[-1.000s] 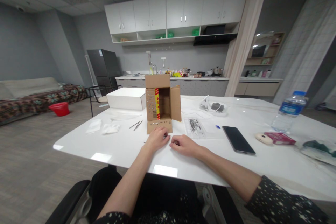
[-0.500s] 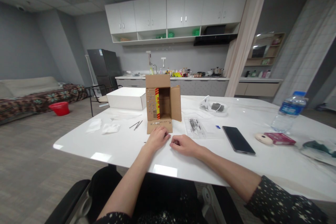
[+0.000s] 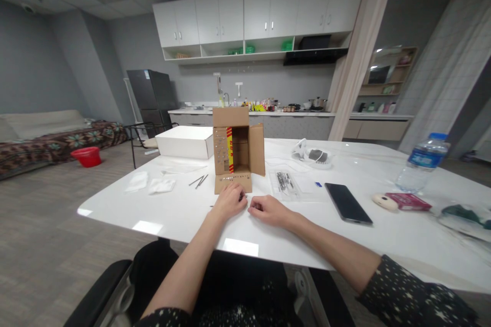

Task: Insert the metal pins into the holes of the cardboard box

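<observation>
Left hand point(image 3: 229, 201) lies on the white table point(image 3: 184, 214), fingers curled at the near flap of the cardboard box point(image 3: 238, 149); whether it pinches anything I cannot tell. Right hand point(image 3: 268, 211) sits just right of it, loosely fisted, grip unclear. Box stands open, just beyond both hands, with a red-yellow strip whose print is unreadable. Black phone point(image 3: 348, 203) lies right; water bottle point(image 3: 422, 162) far right, label illegible.
</observation>
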Demonstrator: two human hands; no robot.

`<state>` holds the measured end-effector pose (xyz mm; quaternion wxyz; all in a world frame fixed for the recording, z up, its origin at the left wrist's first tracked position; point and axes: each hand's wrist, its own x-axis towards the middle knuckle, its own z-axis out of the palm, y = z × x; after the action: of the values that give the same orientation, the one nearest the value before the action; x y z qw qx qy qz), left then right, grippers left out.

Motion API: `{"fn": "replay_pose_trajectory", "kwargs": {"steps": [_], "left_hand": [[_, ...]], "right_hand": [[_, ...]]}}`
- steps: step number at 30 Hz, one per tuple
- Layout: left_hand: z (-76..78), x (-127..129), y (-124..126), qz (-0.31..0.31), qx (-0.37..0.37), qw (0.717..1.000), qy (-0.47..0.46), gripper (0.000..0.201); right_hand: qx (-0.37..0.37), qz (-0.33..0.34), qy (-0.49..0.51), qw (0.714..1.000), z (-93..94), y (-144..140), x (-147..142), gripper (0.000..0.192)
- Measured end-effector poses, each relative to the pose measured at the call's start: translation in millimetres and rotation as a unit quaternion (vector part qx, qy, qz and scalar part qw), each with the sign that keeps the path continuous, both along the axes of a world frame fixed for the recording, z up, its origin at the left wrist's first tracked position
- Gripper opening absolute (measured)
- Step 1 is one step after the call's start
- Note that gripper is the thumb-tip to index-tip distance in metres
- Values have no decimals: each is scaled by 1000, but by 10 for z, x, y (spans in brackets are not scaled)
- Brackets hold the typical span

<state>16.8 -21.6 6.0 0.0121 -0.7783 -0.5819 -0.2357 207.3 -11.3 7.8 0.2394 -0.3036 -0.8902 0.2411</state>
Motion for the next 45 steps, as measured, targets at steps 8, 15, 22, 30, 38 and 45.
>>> {"fn": "replay_pose_trajectory", "kwargs": {"steps": [8,15,22,30,38,45], "left_hand": [[8,15,-27,6,-1,1000,-4,8],[9,15,-39,10,-2,1000,-5,8],[31,21,-67,12,-9,1000,-11,8],[44,34,-90,12,-9,1000,-19,7],[55,46,-111,19,-9,999,-30,8],[35,37,-109,16,-5,999,-36,9]], "right_hand": [[-8,-1,-5,1000,29,-22,8,11],[-7,2,-3,1000,22,-10,4,11],[-6,9,0,1000,12,-7,12,10],[-6,12,2,1000,10,4,18,10],[-7,10,-1,1000,39,-18,25,11],[-8,10,-2,1000,37,-11,23,10]]}}
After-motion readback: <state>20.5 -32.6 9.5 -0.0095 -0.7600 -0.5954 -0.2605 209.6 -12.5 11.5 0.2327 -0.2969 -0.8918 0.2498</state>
